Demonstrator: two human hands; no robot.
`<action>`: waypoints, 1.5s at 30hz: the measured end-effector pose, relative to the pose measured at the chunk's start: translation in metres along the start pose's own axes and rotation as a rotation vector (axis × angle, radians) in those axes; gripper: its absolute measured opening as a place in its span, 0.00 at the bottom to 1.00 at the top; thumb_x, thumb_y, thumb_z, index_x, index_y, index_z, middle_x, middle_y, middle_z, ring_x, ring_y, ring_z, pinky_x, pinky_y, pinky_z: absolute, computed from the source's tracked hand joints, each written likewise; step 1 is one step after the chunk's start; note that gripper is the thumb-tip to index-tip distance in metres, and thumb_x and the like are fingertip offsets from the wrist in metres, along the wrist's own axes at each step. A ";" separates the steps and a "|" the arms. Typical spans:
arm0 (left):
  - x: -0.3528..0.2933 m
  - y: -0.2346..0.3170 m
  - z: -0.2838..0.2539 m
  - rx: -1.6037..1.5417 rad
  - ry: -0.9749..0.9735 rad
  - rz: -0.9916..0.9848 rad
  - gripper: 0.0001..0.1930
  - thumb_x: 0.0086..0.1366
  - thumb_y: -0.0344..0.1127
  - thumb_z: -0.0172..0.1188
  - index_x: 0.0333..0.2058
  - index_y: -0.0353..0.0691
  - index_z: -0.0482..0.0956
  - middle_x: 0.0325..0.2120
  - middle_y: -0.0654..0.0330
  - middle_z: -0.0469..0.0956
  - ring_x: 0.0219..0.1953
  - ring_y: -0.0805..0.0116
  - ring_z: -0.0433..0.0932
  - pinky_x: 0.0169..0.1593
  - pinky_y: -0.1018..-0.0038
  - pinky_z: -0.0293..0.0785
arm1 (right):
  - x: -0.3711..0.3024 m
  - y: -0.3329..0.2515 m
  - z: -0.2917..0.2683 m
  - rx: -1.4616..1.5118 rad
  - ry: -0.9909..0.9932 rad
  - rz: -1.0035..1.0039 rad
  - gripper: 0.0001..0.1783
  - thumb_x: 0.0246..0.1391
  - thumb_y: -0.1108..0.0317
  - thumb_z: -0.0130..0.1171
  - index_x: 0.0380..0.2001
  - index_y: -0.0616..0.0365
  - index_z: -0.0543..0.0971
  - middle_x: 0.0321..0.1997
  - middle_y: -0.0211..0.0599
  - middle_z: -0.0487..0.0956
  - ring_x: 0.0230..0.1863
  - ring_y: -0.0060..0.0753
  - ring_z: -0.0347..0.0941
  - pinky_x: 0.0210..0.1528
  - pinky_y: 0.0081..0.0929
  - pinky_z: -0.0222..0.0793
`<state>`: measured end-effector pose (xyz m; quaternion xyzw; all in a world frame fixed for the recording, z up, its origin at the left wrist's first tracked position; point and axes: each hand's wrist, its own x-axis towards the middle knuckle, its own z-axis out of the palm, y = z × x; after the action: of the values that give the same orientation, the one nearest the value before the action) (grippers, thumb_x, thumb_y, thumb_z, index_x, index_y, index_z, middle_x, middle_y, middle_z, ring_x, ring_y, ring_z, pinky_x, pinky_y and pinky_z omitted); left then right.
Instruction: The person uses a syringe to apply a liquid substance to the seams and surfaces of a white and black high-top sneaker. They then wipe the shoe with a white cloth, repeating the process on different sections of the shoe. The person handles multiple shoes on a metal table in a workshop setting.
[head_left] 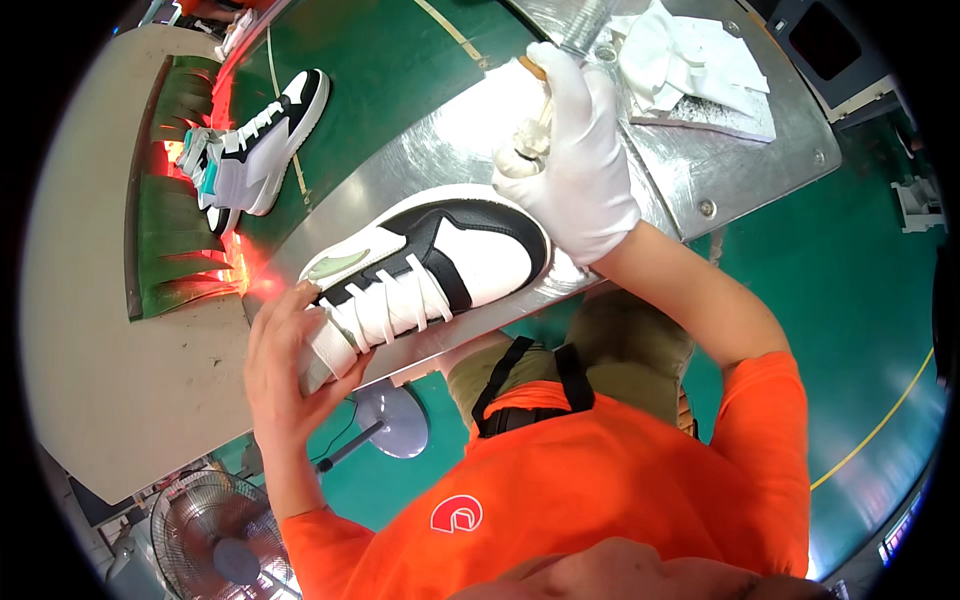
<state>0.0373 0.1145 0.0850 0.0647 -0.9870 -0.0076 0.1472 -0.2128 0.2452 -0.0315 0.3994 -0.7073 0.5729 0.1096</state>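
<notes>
A white and black sneaker point(415, 265) with white laces and a pale green side patch lies over the metal table's near edge, toe to the right. My bare left hand point(290, 345) grips it round the ankle end, thumb below the collar and fingers on the far side. My right hand point(580, 165), in a white glove, is closed beside the toe. From its fingers show a crumpled off-white wad point(528, 140) and a small tan piece point(533, 68), perhaps a handle; the glove hides the rest. The wad is close to the sole's edge; contact is unclear.
More sneakers point(270, 140) sit on the green belt point(390, 60) at far left, by a slitted green curtain point(180, 190) with red glow behind. White cloths point(685, 60) lie on a pale block point(740, 118) on the metal table point(720, 195). A fan point(215, 530) stands lower left.
</notes>
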 end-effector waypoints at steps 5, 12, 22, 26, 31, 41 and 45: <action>0.001 0.001 -0.003 -0.038 0.001 -0.013 0.33 0.37 0.28 0.77 0.45 0.38 0.71 0.46 0.48 0.77 0.45 0.47 0.77 0.46 0.61 0.75 | 0.003 0.005 0.007 -0.033 -0.020 0.033 0.44 0.36 0.75 0.66 0.60 0.52 0.62 0.42 0.43 0.66 0.27 0.32 0.70 0.34 0.33 0.70; 0.000 0.004 -0.001 -0.064 0.027 -0.014 0.34 0.38 0.29 0.77 0.46 0.36 0.71 0.44 0.49 0.77 0.44 0.50 0.77 0.46 0.62 0.75 | 0.007 0.002 0.008 -0.067 -0.086 0.171 0.41 0.38 0.73 0.64 0.59 0.52 0.62 0.44 0.45 0.67 0.32 0.38 0.75 0.39 0.36 0.73; -0.003 0.022 0.001 -0.020 0.037 -0.082 0.32 0.39 0.29 0.78 0.45 0.35 0.72 0.41 0.51 0.77 0.41 0.51 0.77 0.44 0.63 0.74 | 0.007 0.009 0.007 -0.108 -0.086 0.285 0.40 0.43 0.65 0.67 0.58 0.53 0.58 0.52 0.53 0.63 0.37 0.57 0.77 0.40 0.45 0.76; 0.001 0.023 -0.001 -0.030 0.025 -0.085 0.32 0.39 0.29 0.77 0.44 0.35 0.72 0.40 0.52 0.77 0.40 0.52 0.77 0.43 0.64 0.74 | 0.006 0.009 0.012 -0.126 -0.083 0.289 0.40 0.43 0.65 0.67 0.58 0.52 0.58 0.51 0.52 0.63 0.36 0.57 0.77 0.39 0.45 0.76; 0.000 0.024 -0.001 -0.036 0.021 -0.119 0.31 0.40 0.29 0.77 0.45 0.35 0.73 0.40 0.53 0.77 0.40 0.56 0.77 0.44 0.67 0.74 | 0.010 0.010 0.010 -0.123 -0.139 0.317 0.38 0.45 0.64 0.65 0.58 0.51 0.58 0.52 0.53 0.64 0.38 0.58 0.77 0.42 0.44 0.76; -0.001 0.027 -0.001 -0.132 -0.001 -0.269 0.30 0.41 0.30 0.76 0.44 0.36 0.73 0.40 0.54 0.76 0.41 0.55 0.76 0.45 0.67 0.73 | -0.026 -0.022 -0.068 -0.227 -0.399 0.013 0.36 0.42 0.77 0.56 0.60 0.44 0.69 0.47 0.52 0.70 0.43 0.50 0.75 0.45 0.39 0.74; 0.003 0.027 -0.003 -0.105 -0.022 -0.255 0.30 0.41 0.30 0.76 0.45 0.36 0.73 0.39 0.54 0.76 0.41 0.55 0.76 0.45 0.67 0.72 | -0.034 -0.037 -0.068 -0.357 -0.653 0.173 0.42 0.39 0.74 0.57 0.64 0.44 0.67 0.43 0.53 0.68 0.39 0.53 0.72 0.42 0.43 0.72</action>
<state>0.0320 0.1405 0.0902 0.1815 -0.9706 -0.0785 0.1372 -0.1855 0.3199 -0.0039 0.4743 -0.8247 0.2905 -0.1025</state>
